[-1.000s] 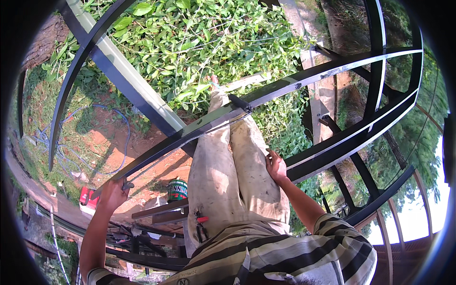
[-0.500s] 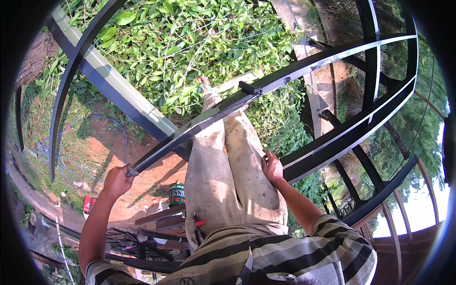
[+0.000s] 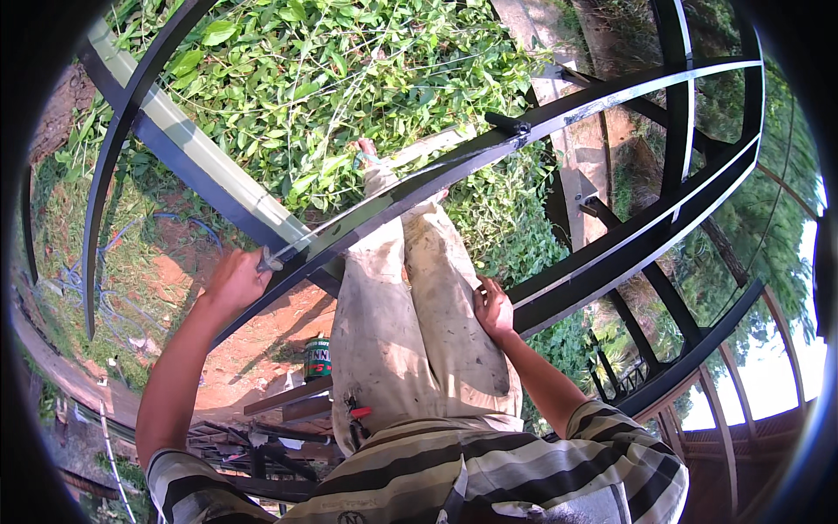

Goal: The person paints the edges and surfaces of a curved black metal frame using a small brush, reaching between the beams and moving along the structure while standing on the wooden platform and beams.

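My left hand (image 3: 237, 281) is closed round the grey handle of a small paint roller (image 3: 506, 123). Its thin shaft runs along a long metal beam (image 3: 375, 212), and the black roller head lies across the beam at the far end. Patches of black and paler grey show on the beam, which passes over my legs. On my right thigh rests my right hand (image 3: 495, 310), fingers spread and holding nothing. Close beside it is the end of a dark double beam (image 3: 559, 306).
A pale-topped beam (image 3: 205, 157) crosses beneath at left. Curved black bars (image 3: 98, 201) stand left, with a dark metal frame (image 3: 676, 157) right. A green can (image 3: 318, 356) sits on reddish soil below. Dense green plants (image 3: 288, 96) fill the far side.
My left hand has moved up and to the right, pushing the roller farther along the beam. My right hand stays on my thigh.
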Motion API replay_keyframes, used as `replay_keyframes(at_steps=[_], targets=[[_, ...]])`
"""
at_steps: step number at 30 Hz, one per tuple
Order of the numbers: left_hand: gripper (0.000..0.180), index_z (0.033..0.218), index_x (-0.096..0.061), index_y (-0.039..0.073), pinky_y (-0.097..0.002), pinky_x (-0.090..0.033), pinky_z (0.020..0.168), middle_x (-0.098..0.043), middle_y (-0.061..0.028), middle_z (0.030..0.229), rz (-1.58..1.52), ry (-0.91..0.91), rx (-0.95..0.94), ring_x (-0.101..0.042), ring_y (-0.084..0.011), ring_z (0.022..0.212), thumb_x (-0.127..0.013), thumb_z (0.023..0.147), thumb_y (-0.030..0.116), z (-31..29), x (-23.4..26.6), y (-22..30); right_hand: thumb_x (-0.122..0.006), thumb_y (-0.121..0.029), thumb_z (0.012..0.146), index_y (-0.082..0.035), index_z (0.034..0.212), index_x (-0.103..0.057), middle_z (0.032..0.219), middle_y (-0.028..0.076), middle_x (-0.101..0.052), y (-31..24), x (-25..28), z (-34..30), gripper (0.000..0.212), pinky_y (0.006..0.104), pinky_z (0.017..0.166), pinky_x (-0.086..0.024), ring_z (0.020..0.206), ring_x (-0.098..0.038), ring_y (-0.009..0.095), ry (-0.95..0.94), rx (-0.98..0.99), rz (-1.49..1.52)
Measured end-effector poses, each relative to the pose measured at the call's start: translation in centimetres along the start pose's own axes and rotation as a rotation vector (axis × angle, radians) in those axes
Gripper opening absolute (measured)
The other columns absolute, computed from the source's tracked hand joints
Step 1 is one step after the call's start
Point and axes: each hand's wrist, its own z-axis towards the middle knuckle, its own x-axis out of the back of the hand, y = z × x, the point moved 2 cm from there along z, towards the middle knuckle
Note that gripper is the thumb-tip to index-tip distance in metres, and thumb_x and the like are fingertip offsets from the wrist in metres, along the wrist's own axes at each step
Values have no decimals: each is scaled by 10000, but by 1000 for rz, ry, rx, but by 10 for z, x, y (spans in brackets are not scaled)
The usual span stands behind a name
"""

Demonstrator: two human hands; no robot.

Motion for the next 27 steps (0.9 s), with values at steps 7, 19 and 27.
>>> replay_keyframes(at_steps=[7, 19, 27], targets=[[138, 916, -667, 27, -485, -539, 664, -675, -233, 744, -156, -57, 83, -668, -449, 721, -701, 819, 119, -110, -29, -60, -598, -117, 940, -82, 1308, -616, 1061, 155, -693, -2, -5, 2, 369, 423, 823, -552, 897, -693, 322, 0, 40, -34], [223, 997, -659, 11, -539, -550, 720, -702, -244, 813, -189, 45, 34, -693, -445, 788, -693, 854, 179, -26, -29, 26, -566, -174, 1005, -40, 1339, -592, 1089, 198, -672, -85, 35, -5, 361, 414, 840, -547, 951, -677, 352, -69, 170, 62], [463, 1209, -553, 6, -487, -550, 757, -689, -214, 1013, -742, 446, -87, -692, -405, 911, -740, 826, 186, -46, -77, 200, -724, -302, 969, -30, 1389, -524, 1122, 100, -672, -275, 44, -34, 539, 359, 963, -492, 1061, -610, 181, -281, 100, 946]])
